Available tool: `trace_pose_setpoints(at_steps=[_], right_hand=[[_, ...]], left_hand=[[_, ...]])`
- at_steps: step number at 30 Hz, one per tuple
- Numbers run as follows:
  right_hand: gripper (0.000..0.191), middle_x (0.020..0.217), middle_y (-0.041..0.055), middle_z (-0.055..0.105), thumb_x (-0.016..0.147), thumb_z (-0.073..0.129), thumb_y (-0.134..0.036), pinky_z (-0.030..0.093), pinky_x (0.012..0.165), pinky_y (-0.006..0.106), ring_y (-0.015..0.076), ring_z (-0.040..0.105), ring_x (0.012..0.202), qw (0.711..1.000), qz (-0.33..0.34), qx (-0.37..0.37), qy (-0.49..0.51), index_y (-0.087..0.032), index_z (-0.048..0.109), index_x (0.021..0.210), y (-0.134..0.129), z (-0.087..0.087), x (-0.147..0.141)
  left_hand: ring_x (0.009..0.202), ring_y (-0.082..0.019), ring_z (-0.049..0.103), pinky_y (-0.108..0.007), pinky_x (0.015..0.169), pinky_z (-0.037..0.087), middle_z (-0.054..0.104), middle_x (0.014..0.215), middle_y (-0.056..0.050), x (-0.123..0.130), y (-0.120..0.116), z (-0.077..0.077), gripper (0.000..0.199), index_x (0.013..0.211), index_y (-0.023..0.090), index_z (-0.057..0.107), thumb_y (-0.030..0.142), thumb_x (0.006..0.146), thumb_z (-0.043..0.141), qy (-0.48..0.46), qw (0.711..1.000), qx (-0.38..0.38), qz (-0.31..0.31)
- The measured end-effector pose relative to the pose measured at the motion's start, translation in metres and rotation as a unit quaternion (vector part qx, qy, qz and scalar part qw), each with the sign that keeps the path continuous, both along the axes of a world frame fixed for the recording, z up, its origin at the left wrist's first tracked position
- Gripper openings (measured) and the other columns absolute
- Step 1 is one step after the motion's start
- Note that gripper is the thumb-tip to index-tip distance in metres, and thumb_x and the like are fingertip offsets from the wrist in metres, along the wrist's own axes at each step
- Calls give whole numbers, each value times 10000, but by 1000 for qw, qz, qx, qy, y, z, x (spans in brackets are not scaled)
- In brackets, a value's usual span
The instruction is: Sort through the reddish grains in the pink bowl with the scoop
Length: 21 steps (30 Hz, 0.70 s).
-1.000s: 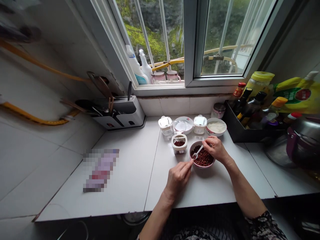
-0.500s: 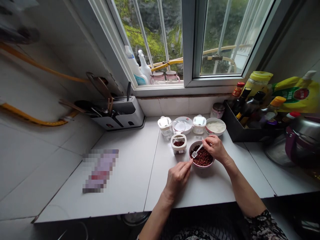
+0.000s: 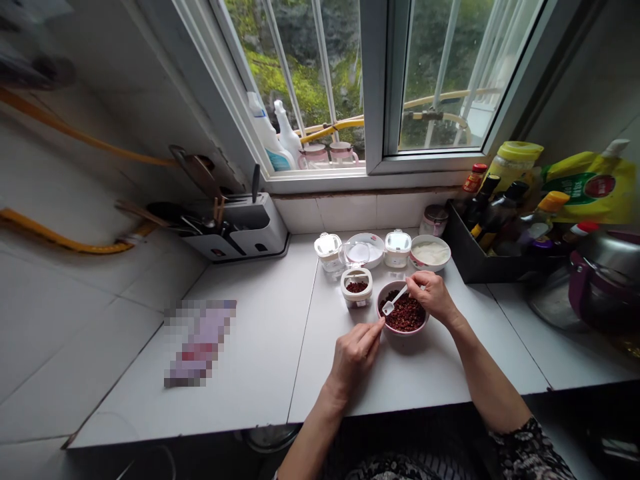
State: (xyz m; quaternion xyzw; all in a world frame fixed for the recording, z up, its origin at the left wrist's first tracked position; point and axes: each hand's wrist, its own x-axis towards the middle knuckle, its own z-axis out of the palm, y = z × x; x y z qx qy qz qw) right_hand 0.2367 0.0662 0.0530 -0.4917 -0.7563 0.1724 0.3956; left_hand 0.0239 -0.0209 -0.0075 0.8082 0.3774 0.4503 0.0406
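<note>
Barely moved, right hand (image 3: 433,298) holds one spoon (image 3: 395,299) (white).

Bowl (image 3: 403,312), jars (image 3: 397,249) behind — knife block (image 3: 255,230) left

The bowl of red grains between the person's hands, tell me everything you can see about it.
It is a round, ceramic-looking bowl with a pinkish rim and a pale outside, sitting upright on the white countertop. It is filled with dark red grains, and a white plastic spoon rests among them, its handle pinched by the right hand. The fingertips of the left hand are at the rim's near left side. A small lidded container stands just behind and to the left.
</note>
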Motion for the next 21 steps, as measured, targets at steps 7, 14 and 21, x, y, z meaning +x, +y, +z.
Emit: trace_pose_setpoints(at_steps=[7,14,21], right_hand=[[385,483,-38,481,882,506,-345,445,914,375,123,427,515,999,30,22,-18,-216,443,524,2,-3,1],[416,462,-32,434,895,487,-358,464,827,341,134,429,533,999,47,-1,-13,-224,396,511,0,-3,-3],[435,516,3,538,914,473,-382,385,571,271,130,471,530,999,7,-39,15,-213,445,514,-1,2,3]], left_hand=[[835,-165,714,-258,748,603,742,986,-95,0,0,0,372,1329,178,587,110,982,472,5,1000,0,0],[864,-165,713,-259,766,603,740,1024,-93,0,0,0,401,1362,196,565,108,981,475,1,1000,-6,-5],[843,-165,712,-257,750,601,743,1000,-93,0,0,-2,375,1327,184,590,103,977,482,0,1000,-1,-2]])
